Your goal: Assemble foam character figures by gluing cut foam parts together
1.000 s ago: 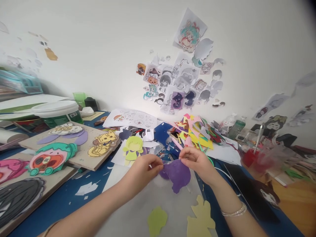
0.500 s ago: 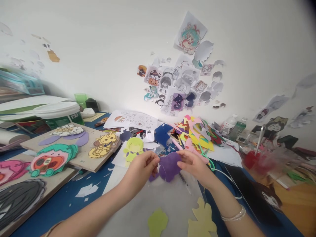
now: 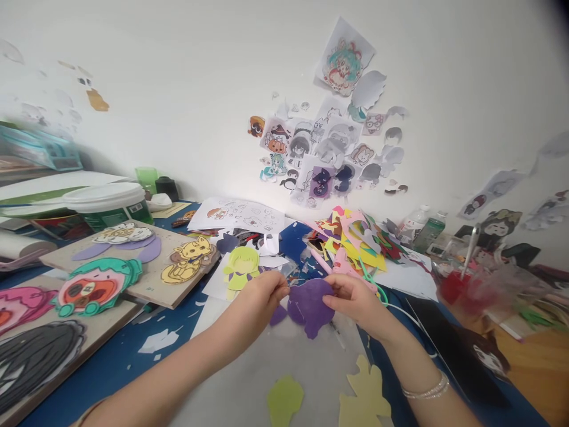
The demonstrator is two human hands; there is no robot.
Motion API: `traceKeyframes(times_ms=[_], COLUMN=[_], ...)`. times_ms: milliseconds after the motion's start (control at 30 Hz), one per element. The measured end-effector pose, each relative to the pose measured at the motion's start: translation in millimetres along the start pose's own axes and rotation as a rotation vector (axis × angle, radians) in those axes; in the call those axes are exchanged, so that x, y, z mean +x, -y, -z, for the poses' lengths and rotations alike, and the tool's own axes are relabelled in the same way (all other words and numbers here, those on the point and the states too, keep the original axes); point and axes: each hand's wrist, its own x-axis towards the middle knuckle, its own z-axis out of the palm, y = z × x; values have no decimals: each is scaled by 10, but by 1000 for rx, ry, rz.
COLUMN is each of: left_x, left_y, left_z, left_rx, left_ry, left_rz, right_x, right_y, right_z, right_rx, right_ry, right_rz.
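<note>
Both hands hold a purple foam cutout (image 3: 310,305) just above the middle of the desk (image 3: 111,367). The left hand (image 3: 262,296) pinches its left edge between thumb and fingers, and the right hand (image 3: 353,296) pinches its right edge the same way, so the piece hangs between them over a sheet of clear film (image 3: 306,367). A silver bracelet (image 3: 424,389) circles the right wrist. On the film, nearer than the hands, lie a yellow-green foam scrap (image 3: 284,400) and a pale yellow foam shape (image 3: 364,400). Just left of the left hand lies a yellow-green figure cutout (image 3: 240,268). To the far right of the hands is a heap of coloured foam offcuts (image 3: 355,240). At the left, a wooden board (image 3: 146,284) carries a yellow cat cutout (image 3: 189,258).
</note>
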Motion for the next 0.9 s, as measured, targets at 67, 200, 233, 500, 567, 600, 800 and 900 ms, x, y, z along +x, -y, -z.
traceKeyframes(times_ms=[67, 200, 233, 500, 567, 600, 800, 900], left_x=[13, 43, 46, -44, -55, -52, 18, 16], left_y=[8, 29, 28, -50, -36, -21, 40, 17], left_z=[58, 104, 84, -182, -192, -189, -134, -113], left_rx=[-10, -208, -295, -920, -995, -1006, -1015, -1048], left_ry=[-33, 46, 117, 521, 515, 480, 260, 237], left_rz=[11, 87, 121, 361, 374, 385, 406, 412], right_x=[-2, -8, -11, -7, 18, 34, 95, 65], right_y=[7, -1, -7, -33, -31, -35, -247, -415], right_z=[22, 39, 27, -215, -203, -159, 597, 960], right_rx=[-3, 51, 71, 104, 32, -38, -945, -1026], right_ry=[-30, -39, -24, 132, 118, 77, -619, -596], right_rz=[-1, 12, 20, 200, 258, 279, -126, -417])
